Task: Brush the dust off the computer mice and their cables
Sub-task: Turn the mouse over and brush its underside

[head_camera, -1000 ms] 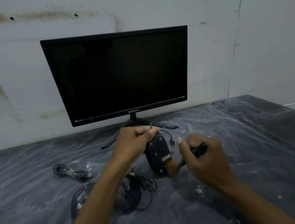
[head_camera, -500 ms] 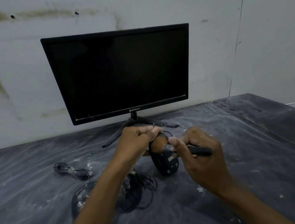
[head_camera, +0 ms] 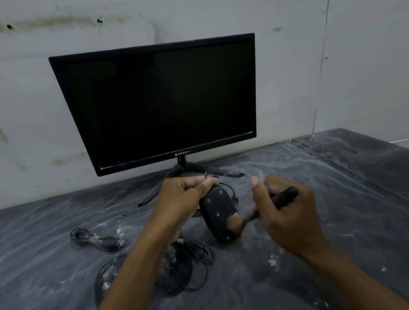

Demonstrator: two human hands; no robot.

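Holding mouse (head_camera: 218, 213) underside-up, left hand (head_camera: 182, 199) grip curls round it; right hand (head_camera: 287, 211) pinches brush (head_camera: 269, 207). Hard strokes could dislodge the mouse.

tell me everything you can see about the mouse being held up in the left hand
The mouse is black, seemingly plastic, held above the dusty table with its flat underside facing the camera. Small pale pads dot the underside. The left hand grips its upper end, and its thin black cable loops beside it. The brush in the right hand touches its lower right edge.
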